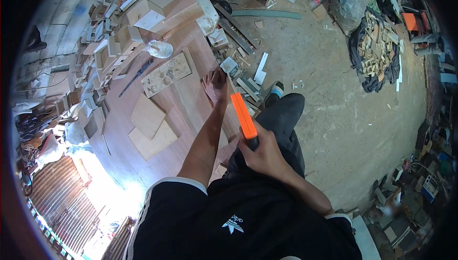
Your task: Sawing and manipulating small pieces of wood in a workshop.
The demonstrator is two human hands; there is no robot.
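Note:
My right hand [260,148] is closed around the orange and black handle [243,114] of what looks like a hand saw. Its thin blade [233,85] reaches up toward the workbench edge beside my left hand [213,87]. That hand rests on the wood at the edge, fingers somewhat spread; whatever lies under them is hard to make out. Left of it are a stained board [164,74] and a long dark tool [136,77]. Two plywood squares [148,116] overlap on the pinkish bench top [119,140].
Cut box pieces [121,50] and a pale roll [160,48] crowd the bench's back. My bent leg [286,116] is beside offcuts [245,88] on the floor [343,126]. A scrap sack [377,50] stands at upper right, clutter [400,202] at lower right.

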